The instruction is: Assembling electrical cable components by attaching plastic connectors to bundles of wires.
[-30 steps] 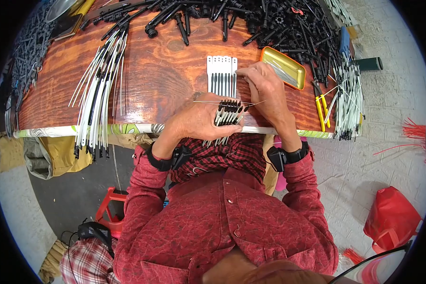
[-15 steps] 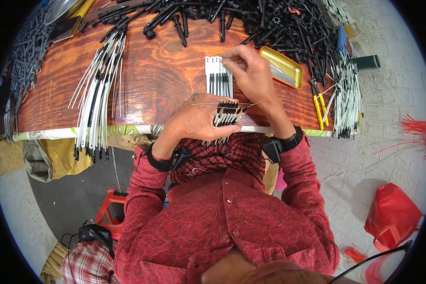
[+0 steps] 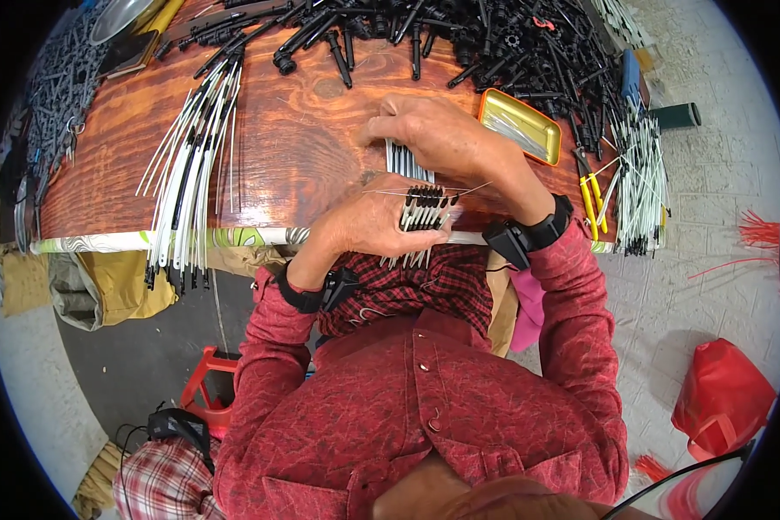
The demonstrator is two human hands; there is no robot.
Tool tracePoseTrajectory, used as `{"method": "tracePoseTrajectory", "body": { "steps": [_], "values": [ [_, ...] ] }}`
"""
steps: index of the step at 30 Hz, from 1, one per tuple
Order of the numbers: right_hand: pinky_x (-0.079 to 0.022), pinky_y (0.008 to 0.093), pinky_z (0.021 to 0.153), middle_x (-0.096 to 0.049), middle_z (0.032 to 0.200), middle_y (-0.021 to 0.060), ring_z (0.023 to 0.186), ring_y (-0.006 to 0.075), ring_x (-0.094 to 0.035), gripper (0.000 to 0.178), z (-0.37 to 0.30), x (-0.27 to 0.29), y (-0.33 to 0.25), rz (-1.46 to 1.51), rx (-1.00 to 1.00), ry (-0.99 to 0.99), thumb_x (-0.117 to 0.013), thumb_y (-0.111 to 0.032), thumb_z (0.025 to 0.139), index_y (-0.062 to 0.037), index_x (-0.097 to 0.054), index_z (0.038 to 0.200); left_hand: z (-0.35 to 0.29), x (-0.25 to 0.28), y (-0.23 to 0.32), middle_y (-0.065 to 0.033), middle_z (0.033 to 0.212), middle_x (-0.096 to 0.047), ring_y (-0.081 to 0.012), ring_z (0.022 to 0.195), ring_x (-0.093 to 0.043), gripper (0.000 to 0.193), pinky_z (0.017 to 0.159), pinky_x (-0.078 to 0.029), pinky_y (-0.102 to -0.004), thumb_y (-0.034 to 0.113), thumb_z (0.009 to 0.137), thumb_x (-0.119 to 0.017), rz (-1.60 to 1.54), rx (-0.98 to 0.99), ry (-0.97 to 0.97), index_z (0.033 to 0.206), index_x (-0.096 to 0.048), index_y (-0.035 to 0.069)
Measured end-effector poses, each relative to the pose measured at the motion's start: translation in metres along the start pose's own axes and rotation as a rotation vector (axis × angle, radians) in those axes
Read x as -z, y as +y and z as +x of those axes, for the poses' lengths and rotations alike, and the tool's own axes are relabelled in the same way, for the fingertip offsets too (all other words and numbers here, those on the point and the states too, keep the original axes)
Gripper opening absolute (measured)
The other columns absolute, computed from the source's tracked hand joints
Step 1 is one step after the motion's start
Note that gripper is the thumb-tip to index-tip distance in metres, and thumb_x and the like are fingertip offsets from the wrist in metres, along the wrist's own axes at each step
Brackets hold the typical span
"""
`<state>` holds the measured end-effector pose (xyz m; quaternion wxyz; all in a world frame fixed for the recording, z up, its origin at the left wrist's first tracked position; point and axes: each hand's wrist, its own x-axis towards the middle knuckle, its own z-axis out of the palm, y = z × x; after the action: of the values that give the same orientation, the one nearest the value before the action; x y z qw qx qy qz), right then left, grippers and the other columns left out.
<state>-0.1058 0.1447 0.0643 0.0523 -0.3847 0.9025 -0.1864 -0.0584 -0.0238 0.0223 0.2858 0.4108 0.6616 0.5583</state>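
My left hand (image 3: 364, 218) is closed around a bundle of slim white-and-black ribs (image 3: 425, 208), like umbrella ribs, at the table's near edge. Its thumb lies across their near side, and the lower ends poke out below. A thin wire (image 3: 472, 190) crosses the bundle beside the fingers. My right hand (image 3: 438, 134) is over the far part of the ribs, covering their ends. Its fingers are bent and point left; what they pinch, if anything, is hidden.
More ribs (image 3: 191, 165) overhang the edge at left. Black plastic parts (image 3: 511, 43) pile up at the back. On the right are a yellow tin (image 3: 524, 126), yellow-handled pliers (image 3: 592, 204) and another rib bundle (image 3: 640, 186). A red stool (image 3: 204, 381) stands on the floor.
My right hand has moved left from the bundle's far right corner and now covers the perforated white ends that showed before. The left hand keeps its grip on the ribs.
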Motion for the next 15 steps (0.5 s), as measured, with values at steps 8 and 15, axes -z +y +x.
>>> {"method": "tracePoseTrajectory", "body": {
  "steps": [8,15],
  "values": [
    [-0.049,0.0438,0.077,-0.061,0.095,0.0158,0.093,0.036,-0.061,0.019,-0.003,-0.003,0.01,0.127,0.017,0.103,-0.064,-0.009,0.083,-0.0059,-0.063,0.101,0.001,-0.003,-0.005,-0.0023,0.079,-0.067,-0.0196,0.076,-0.065,0.014,0.095,-0.048,-0.0353,0.017,0.083,-0.069,0.023,-0.052,0.018,0.085,-0.064,0.004],
    [-0.048,0.0424,0.075,-0.059,0.089,0.0136,0.088,0.0328,-0.06,0.012,-0.02,-0.005,0.021,0.188,-0.108,0.191,-0.065,-0.011,0.086,-0.002,-0.06,0.091,0.0,-0.002,-0.011,-0.0023,0.08,-0.068,-0.0195,0.079,-0.067,0.013,0.101,-0.046,-0.0387,0.017,0.084,-0.068,0.074,-0.021,-0.019,0.086,-0.064,0.004]
  ]
}}
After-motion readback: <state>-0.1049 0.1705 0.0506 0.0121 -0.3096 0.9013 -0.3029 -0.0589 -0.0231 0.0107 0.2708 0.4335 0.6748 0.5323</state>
